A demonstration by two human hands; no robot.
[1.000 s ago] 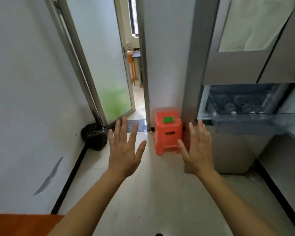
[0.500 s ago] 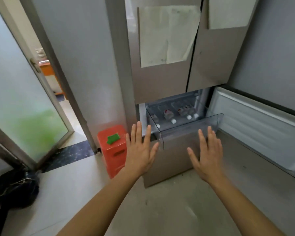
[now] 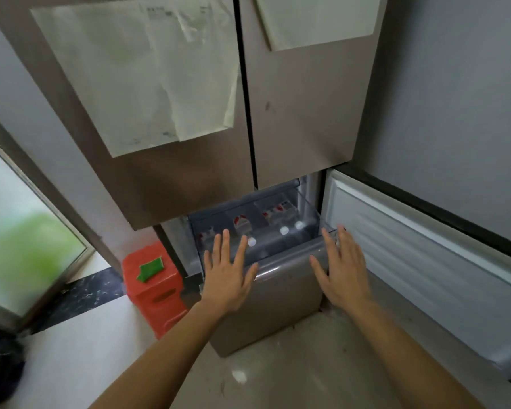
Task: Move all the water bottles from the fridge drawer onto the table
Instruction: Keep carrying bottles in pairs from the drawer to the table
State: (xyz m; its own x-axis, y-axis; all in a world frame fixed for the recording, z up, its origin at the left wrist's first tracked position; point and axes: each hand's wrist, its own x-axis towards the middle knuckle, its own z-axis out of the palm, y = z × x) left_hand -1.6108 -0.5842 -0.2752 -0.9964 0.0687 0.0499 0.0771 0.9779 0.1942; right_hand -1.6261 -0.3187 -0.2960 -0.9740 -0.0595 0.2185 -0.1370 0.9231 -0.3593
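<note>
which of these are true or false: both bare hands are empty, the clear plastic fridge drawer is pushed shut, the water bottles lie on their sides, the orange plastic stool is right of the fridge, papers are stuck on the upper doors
1. Both bare hands are empty. True: the left hand and right hand are spread flat, holding nothing.
2. The clear plastic fridge drawer is pushed shut. False: it is pulled out, contents visible.
3. The water bottles with white caps and red labels lie on their sides. True.
4. The orange plastic stool is right of the fridge. False: it stands on the floor to the left.
5. Papers are stuck on the upper doors. True.
</note>
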